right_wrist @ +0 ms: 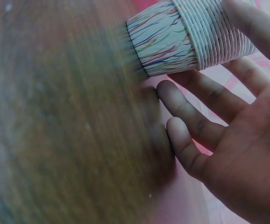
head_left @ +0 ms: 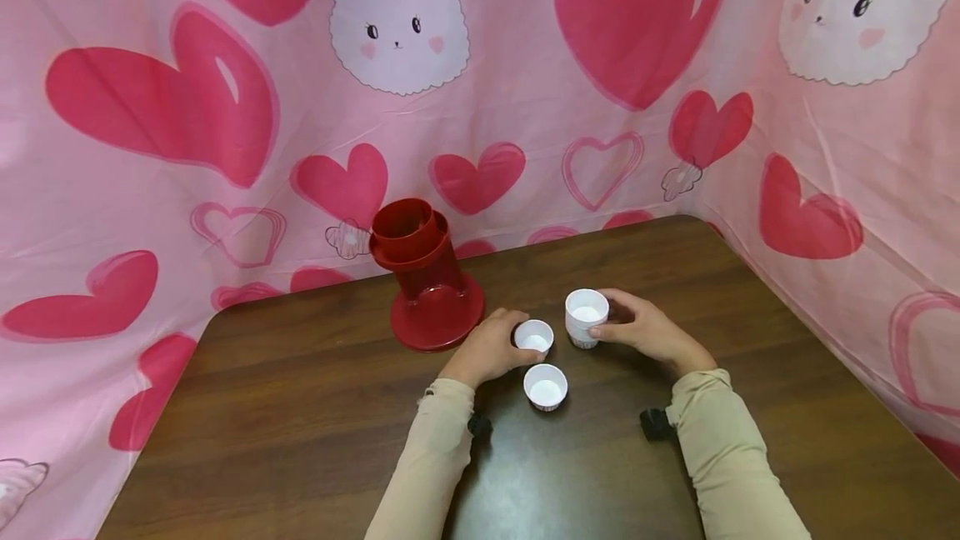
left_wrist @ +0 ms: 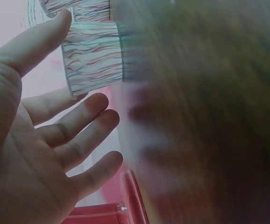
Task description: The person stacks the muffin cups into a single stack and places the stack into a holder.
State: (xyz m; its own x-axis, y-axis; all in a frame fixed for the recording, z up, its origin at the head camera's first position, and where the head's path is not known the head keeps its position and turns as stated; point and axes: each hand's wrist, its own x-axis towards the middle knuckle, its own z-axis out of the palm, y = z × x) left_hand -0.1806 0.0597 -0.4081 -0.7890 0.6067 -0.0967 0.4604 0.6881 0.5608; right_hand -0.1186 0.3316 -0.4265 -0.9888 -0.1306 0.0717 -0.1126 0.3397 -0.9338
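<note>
Between the thumb and fingers of my left hand (head_left: 491, 348) is a single small white paper baking cup (head_left: 534, 333), standing on the table. Wavy coloured lines run over its side (left_wrist: 93, 58) in the left wrist view. My right hand (head_left: 651, 332) grips a stack of the same cups (head_left: 584, 330), thumb on the near side and fingers behind. Its many nested rims (right_wrist: 214, 35) show in the right wrist view, above the lowest cup's patterned side. Another single cup (head_left: 545, 387) sits closer to me, just in front of the left-hand one.
A glossy red stand (head_left: 431, 290) with a round base and a cylindrical top is at the back, left of the cups. Dark brown wood makes up the tabletop (head_left: 300, 407). A pink cloth (head_left: 517, 48) with hearts and rabbits hangs along the back and right edges.
</note>
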